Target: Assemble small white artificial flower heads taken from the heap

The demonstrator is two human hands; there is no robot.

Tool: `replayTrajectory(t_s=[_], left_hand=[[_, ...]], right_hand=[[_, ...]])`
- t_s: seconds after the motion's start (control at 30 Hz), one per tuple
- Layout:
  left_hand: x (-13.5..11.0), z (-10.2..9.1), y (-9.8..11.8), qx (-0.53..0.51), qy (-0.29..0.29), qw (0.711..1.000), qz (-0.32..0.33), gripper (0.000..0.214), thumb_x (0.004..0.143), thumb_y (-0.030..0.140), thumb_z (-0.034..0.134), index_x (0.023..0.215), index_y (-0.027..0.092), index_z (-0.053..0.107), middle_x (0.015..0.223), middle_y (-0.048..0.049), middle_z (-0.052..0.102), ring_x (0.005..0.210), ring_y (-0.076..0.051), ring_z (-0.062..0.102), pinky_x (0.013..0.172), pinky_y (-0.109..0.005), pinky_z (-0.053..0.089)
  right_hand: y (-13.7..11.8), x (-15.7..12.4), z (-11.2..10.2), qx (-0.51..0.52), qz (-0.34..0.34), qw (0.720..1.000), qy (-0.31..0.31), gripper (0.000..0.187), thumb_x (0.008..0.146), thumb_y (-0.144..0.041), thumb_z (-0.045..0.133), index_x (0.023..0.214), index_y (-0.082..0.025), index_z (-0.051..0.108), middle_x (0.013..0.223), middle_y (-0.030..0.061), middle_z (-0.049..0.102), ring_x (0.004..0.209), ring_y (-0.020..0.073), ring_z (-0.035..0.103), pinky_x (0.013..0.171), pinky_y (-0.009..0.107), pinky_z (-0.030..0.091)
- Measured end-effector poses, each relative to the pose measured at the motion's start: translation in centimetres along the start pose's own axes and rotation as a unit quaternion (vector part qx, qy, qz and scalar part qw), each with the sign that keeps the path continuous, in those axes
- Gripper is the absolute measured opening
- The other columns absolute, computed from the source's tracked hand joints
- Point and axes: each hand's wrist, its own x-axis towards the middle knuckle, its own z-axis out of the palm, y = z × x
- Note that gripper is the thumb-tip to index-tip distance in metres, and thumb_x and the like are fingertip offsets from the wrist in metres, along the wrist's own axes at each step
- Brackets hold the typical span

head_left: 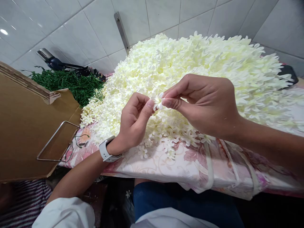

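Observation:
Between my two hands is a small white artificial flower (158,100), its petals spread. My left hand (136,118), with a white watch on the wrist, pinches it from the left with thumb and forefinger. From the right, my right hand (201,96) pinches the flower's petals between thumb and forefinger. Behind and below both hands spreads a large heap of white and pale yellow flowers (147,72). A few loose flowers (142,152) lie at the heap's front edge on the floral tablecloth (152,166).
At the left stands a cardboard box (28,126), with a bent metal wire frame (51,141) against it. Behind it lie green plastic stems (68,84) and a dark tool with a metal end (55,61). A black object (288,74) sits at the far right. A tiled wall (163,15) closes the back.

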Motion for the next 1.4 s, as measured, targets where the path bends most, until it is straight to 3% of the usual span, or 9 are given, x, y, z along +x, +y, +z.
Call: replayTrajectory(t_s=[0.13, 0.4, 0.57, 0.77, 0.97, 1.1, 1.23, 1.4], left_hand=[[0.20, 0.06, 0.00, -0.034, 0.002, 0.999, -0.006, 0.021, 0.100, 0.030, 0.068, 0.085, 0.017, 0.061, 0.073, 0.0019, 0.063, 0.066, -0.006, 0.061, 0.065, -0.018, 0.052], [0.11, 0.10, -0.27, 0.005, 0.034, 0.999, 0.030, 0.019, 0.100, 0.030, 0.068, 0.086, 0.017, 0.063, 0.075, 0.0011, 0.063, 0.068, -0.005, 0.062, 0.066, -0.017, 0.052], [0.09, 0.08, -0.31, 0.007, 0.024, 0.999, 0.031, 0.020, 0.099, 0.030, 0.069, 0.087, 0.017, 0.062, 0.075, 0.0015, 0.062, 0.067, -0.005, 0.061, 0.066, -0.016, 0.051], [-0.02, 0.06, -0.27, 0.017, 0.024, 0.999, 0.031, 0.020, 0.100, 0.030, 0.069, 0.086, 0.017, 0.062, 0.074, 0.0016, 0.062, 0.066, -0.005, 0.060, 0.064, -0.016, 0.050], [0.09, 0.06, -0.20, 0.026, 0.025, 0.999, 0.033, 0.019, 0.100, 0.029, 0.069, 0.087, 0.017, 0.063, 0.075, 0.0017, 0.062, 0.066, -0.004, 0.060, 0.065, -0.015, 0.051], [-0.06, 0.22, -0.35, -0.009, 0.013, 0.999, 0.032, 0.017, 0.090, 0.023, 0.080, 0.093, 0.018, 0.064, 0.084, 0.0018, 0.066, 0.073, -0.004, 0.066, 0.070, -0.014, 0.057], [-0.25, 0.13, -0.39, -0.003, -0.017, 0.999, 0.042, 0.022, 0.091, 0.017, 0.078, 0.111, 0.020, 0.069, 0.092, -0.0008, 0.070, 0.081, -0.007, 0.069, 0.075, -0.016, 0.060], [-0.21, -0.09, -0.24, -0.015, -0.043, 0.996, 0.072, 0.018, 0.095, 0.017, 0.072, 0.112, 0.020, 0.075, 0.094, -0.0020, 0.072, 0.079, -0.006, 0.068, 0.075, -0.015, 0.059]], right_hand=[[-0.20, 0.05, 0.18, 0.019, 0.003, 1.000, -0.010, 0.020, 0.079, -0.023, 0.091, 0.078, -0.021, 0.072, 0.080, -0.0005, 0.078, 0.075, 0.0151, 0.074, 0.068, 0.030, 0.063], [-0.08, -0.16, 0.20, -0.009, 0.009, 0.999, 0.043, 0.021, 0.081, -0.010, 0.087, 0.081, -0.022, 0.070, 0.087, 0.0009, 0.078, 0.084, 0.0170, 0.076, 0.076, 0.032, 0.066], [-0.20, 0.07, 0.08, 0.025, 0.034, 0.998, 0.054, 0.033, 0.075, -0.007, 0.090, 0.087, -0.024, 0.065, 0.083, -0.0022, 0.073, 0.080, 0.0178, 0.076, 0.073, 0.034, 0.066], [-0.25, 0.29, 0.08, 0.036, 0.037, 0.997, 0.060, 0.039, 0.068, -0.016, 0.097, 0.082, -0.024, 0.061, 0.077, -0.0036, 0.070, 0.073, 0.0161, 0.071, 0.065, 0.033, 0.059], [0.26, 0.23, -0.16, -0.011, 0.026, 0.999, 0.034, 0.028, 0.073, -0.024, 0.095, 0.087, -0.023, 0.071, 0.081, -0.0012, 0.072, 0.073, 0.0144, 0.066, 0.065, 0.032, 0.054], [0.45, -0.13, -0.14, -0.015, 0.003, 1.000, -0.001, 0.015, 0.082, -0.018, 0.088, 0.088, -0.022, 0.075, 0.082, -0.0009, 0.075, 0.074, 0.0128, 0.065, 0.066, 0.031, 0.053], [0.07, -0.43, -0.03, -0.004, -0.011, 1.000, -0.015, 0.017, 0.085, -0.010, 0.082, 0.080, -0.022, 0.071, 0.078, -0.0032, 0.073, 0.072, 0.0109, 0.063, 0.066, 0.030, 0.050], [-0.49, -0.14, 0.15, 0.041, 0.009, 0.999, -0.005, 0.018, 0.083, -0.008, 0.083, 0.077, -0.021, 0.071, 0.074, -0.0027, 0.073, 0.071, 0.0113, 0.064, 0.066, 0.032, 0.050]])
